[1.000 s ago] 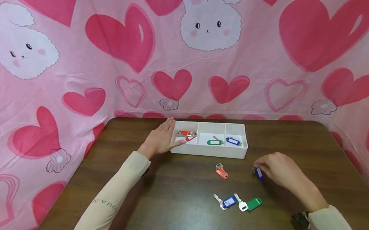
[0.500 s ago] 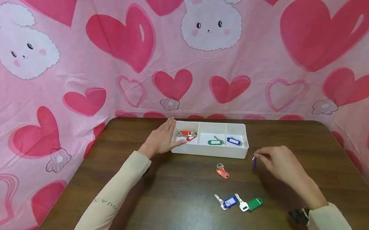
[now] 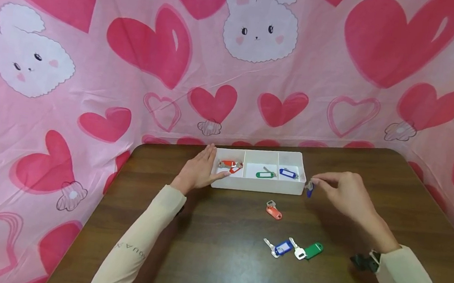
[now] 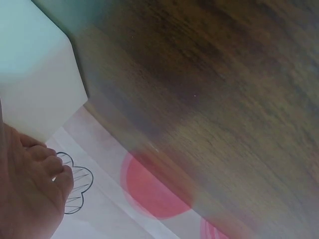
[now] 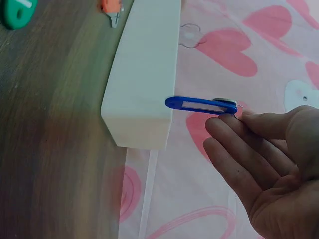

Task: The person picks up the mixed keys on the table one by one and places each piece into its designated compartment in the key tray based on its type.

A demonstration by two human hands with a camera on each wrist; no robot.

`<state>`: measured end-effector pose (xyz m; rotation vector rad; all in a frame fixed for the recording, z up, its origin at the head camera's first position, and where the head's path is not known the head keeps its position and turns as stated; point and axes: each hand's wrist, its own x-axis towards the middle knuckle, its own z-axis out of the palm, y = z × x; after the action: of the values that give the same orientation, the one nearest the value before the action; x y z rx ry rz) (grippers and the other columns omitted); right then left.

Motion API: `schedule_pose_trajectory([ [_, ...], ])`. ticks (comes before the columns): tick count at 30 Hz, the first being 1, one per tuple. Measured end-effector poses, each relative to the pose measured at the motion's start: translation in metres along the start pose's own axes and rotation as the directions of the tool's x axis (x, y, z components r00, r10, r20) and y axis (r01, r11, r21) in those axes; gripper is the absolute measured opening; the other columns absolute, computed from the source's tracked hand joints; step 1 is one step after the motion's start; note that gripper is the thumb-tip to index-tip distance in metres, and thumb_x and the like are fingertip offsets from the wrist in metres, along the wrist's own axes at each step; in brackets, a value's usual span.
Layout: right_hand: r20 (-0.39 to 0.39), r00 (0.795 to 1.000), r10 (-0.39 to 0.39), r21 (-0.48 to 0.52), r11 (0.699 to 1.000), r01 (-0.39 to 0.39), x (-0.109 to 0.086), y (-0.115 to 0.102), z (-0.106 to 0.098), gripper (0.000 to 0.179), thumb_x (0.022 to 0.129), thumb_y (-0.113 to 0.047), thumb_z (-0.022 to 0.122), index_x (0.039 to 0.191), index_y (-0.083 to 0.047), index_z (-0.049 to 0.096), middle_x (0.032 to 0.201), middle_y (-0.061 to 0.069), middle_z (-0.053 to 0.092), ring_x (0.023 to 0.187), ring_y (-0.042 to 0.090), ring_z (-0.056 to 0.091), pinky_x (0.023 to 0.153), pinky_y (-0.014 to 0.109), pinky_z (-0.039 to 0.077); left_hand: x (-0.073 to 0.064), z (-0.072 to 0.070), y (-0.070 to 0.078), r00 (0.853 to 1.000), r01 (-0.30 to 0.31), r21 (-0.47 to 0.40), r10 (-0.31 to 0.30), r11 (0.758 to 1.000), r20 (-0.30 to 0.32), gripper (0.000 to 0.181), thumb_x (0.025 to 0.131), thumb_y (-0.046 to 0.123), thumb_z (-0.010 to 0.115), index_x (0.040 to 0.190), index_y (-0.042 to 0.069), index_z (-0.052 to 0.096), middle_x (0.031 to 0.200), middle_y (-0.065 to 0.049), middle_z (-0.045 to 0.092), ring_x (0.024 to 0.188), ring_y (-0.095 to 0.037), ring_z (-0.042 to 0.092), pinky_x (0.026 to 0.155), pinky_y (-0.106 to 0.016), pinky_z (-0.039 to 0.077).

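Observation:
A white tray (image 3: pixel 257 185) with three compartments stands near the table's back edge. My left hand (image 3: pixel 194 169) rests on its left end, fingers straight along the side and thumb over the front rim. Thumb and fingertips of my right hand (image 3: pixel 348 197) pinch a key with a blue tag (image 5: pixel 199 104) by its ring; it hangs just off the tray's right end, above the table. In the tray, orange-red tagged keys (image 3: pixel 230 164) lie in the left compartment. The middle one holds a green tagged key (image 3: pixel 265 175), the right one a blue tagged key (image 3: pixel 288 173).
On the table (image 3: pixel 212 270) in front of the tray lies an orange tagged key (image 3: pixel 273 211). Nearer me, a blue tagged key (image 3: pixel 282 247) and a green tagged key (image 3: pixel 312 251) lie side by side. A pink heart-patterned cloth (image 3: pixel 148 53) hangs behind the table.
My right hand has lifted the blue tagged key off the table and brought it left and farther back, to the tray's right end. The left hand stays put.

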<state>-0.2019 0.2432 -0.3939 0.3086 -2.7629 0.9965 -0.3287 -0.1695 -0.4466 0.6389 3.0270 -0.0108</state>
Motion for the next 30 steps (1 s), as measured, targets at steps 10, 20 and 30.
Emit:
schedule_pose_trajectory([
  [10, -0.065, 0.998, -0.006, 0.034, 0.999, 0.008, 0.006, -0.003, -0.001, 0.025, 0.099, -0.025, 0.074, 0.114, -0.005, 0.082, 0.109, 0.022, 0.08, 0.076, 0.023, 0.06, 0.048, 0.026, 0.04, 0.002, 0.0, -0.001, 1.0, -0.002, 0.036, 0.002, 0.999, 0.0, 0.108, 0.097, 0.081, 0.036, 0.168, 0.003, 0.013, 0.178, -0.015, 0.015, 0.167, -0.03, 0.013, 0.135, -0.043, 0.021],
  [20, -0.052, 0.998, 0.022, 0.063, 0.998, -0.018, 0.013, -0.01, -0.001, 0.028, 0.101, -0.027, 0.071, 0.118, -0.007, 0.081, 0.114, 0.02, 0.08, 0.088, 0.03, 0.072, 0.064, 0.026, 0.055, 0.0, 0.0, 0.001, 1.0, 0.0, 0.059, -0.001, 0.998, 0.019, 0.108, 0.097, 0.082, 0.034, 0.169, 0.005, 0.011, 0.178, -0.015, 0.014, 0.167, -0.03, 0.012, 0.135, -0.043, 0.02],
  [30, -0.07, 0.997, 0.036, 0.08, 0.996, -0.03, 0.026, -0.022, -0.004, 0.03, 0.102, -0.032, 0.07, 0.118, -0.009, 0.081, 0.114, 0.019, 0.08, 0.1, 0.037, 0.077, 0.072, 0.031, 0.059, 0.001, -0.001, 0.001, 1.0, -0.004, 0.066, 0.004, 0.998, 0.008, 0.108, 0.097, 0.082, 0.033, 0.168, 0.002, 0.014, 0.177, -0.016, 0.015, 0.167, -0.031, 0.013, 0.135, -0.043, 0.022],
])
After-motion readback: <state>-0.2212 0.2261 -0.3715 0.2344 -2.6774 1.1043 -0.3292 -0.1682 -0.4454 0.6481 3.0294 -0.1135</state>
